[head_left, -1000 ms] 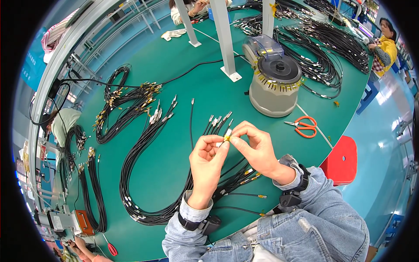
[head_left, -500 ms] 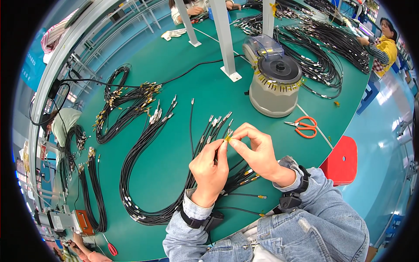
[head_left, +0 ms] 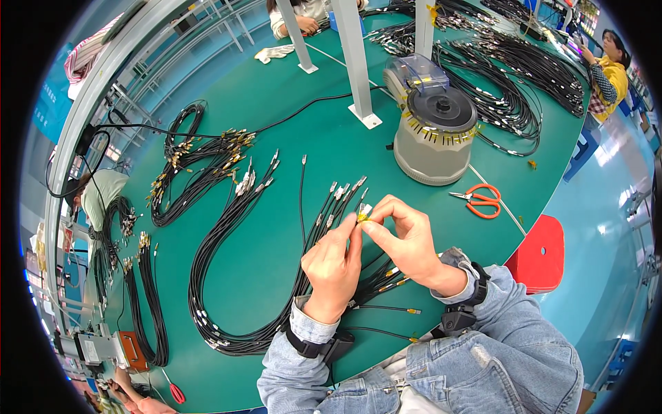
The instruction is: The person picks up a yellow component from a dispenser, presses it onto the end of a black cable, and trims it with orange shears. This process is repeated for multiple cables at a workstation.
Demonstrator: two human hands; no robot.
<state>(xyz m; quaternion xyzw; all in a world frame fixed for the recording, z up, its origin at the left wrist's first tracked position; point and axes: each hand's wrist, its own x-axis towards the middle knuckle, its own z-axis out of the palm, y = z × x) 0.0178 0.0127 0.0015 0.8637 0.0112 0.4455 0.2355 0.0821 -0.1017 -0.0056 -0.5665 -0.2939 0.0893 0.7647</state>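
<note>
My left hand [head_left: 332, 263] and my right hand [head_left: 408, 240] meet over the green table, fingertips pinched together at the end of a black cable. A small piece of yellow tape [head_left: 362, 217] sits between the fingertips, at the silvery connector [head_left: 365, 208] of that cable. Both thumbs and index fingers press at the tape, and they hide most of the cable there. Beside and below the hands lies a looped bundle of black cables [head_left: 200, 276] with silvery ends. Several cable ends with yellow tape [head_left: 393, 279] lie under my right wrist.
A round tape dispenser [head_left: 434, 148] stands beyond my right hand, strips of yellow tape around its rim. Orange-handled scissors [head_left: 483, 201] lie near it. More cable bundles [head_left: 207, 162] lie left and far right. Metal posts [head_left: 353, 62] rise from the table [head_left: 303, 131]. A red stool [head_left: 541, 255] stands at right; other people work around.
My left fingers have moved slightly up against the yellow tape, and the connector shows more plainly above it. My right hand has hardly moved. At far right, a person has raised a hand.
</note>
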